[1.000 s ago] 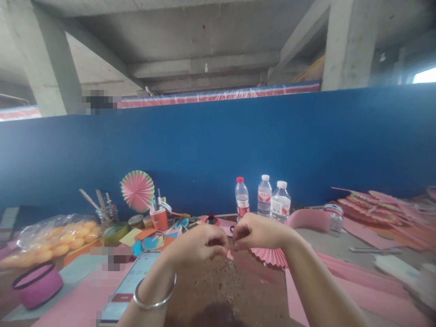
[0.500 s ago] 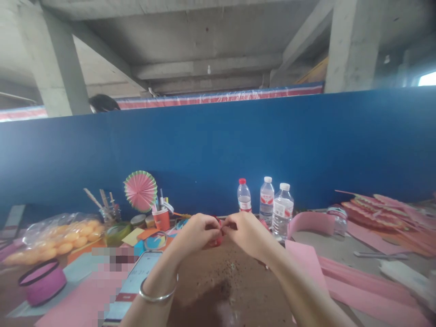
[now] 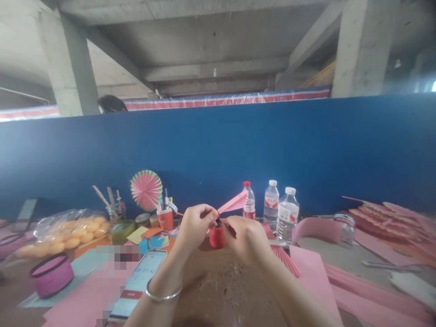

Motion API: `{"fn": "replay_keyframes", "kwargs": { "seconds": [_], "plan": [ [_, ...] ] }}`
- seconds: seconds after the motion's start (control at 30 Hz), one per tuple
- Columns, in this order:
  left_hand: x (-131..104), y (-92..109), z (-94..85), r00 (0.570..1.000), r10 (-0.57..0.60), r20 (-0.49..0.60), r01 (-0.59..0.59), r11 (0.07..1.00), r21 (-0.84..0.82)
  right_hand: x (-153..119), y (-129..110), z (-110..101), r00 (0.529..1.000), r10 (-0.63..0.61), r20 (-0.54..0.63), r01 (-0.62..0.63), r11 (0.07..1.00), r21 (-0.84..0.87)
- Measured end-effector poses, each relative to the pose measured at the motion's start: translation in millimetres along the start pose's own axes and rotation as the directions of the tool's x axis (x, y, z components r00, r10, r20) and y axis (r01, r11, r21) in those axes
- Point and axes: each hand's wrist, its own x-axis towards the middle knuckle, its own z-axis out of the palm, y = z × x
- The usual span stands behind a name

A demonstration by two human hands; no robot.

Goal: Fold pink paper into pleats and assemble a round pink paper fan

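Note:
My left hand (image 3: 198, 223) is closed in a pinch at the lower end of a folded pink paper (image 3: 235, 203), which slants up to the right with a zigzag edge. My right hand (image 3: 245, 237) has its fingers pressed together just right of it; what they hold is hidden. Between and below both hands stands a small red container (image 3: 217, 238) with something dark at its top. Right of my right hand lies a pleated pink paper (image 3: 286, 262), partly covered by the hand. A silver bangle circles my left wrist.
Water bottles (image 3: 288, 213) stand behind my right hand. A phone (image 3: 145, 277), a purple round container (image 3: 52, 277) and a bag of orange balls (image 3: 73, 231) lie left. A paper cup of pens (image 3: 165, 220) and a round pleated fan (image 3: 146, 190) stand behind. Pink sheets (image 3: 311, 277) lie right.
The folded pink paper now shows above my hands, and the red container shows more fully between them. My right hand has turned and lowered slightly. The view has shifted a little to the left.

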Motion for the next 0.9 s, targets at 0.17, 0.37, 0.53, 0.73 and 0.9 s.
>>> {"fn": "replay_keyframes", "kwargs": {
  "seconds": [0.17,0.37,0.53,0.73,0.9],
  "plan": [
    [0,-3,-0.5,0.999,0.026,-0.043,-0.028,0.999,-0.035,4,-2,-8,0.997,0.026,0.068,-0.034,0.993,0.111],
    [5,-11,-2.4,0.993,0.052,-0.106,-0.068,0.987,-0.145,4,-3,-13,0.99,0.091,0.104,-0.113,0.968,0.222],
    [7,-8,-8.0,0.983,0.044,-0.176,-0.092,0.957,-0.275,3,-4,-7,0.982,0.151,0.117,-0.182,0.924,0.335],
    [9,-6,-12.9,0.976,0.0,-0.219,-0.116,0.848,-0.518,4,-3,-6,0.948,0.248,0.199,-0.314,0.821,0.476],
    [10,-7,-15.6,0.99,-0.016,-0.139,-0.074,0.784,-0.616,4,-4,-2,0.934,0.296,0.202,-0.357,0.718,0.598]
  ]
}}
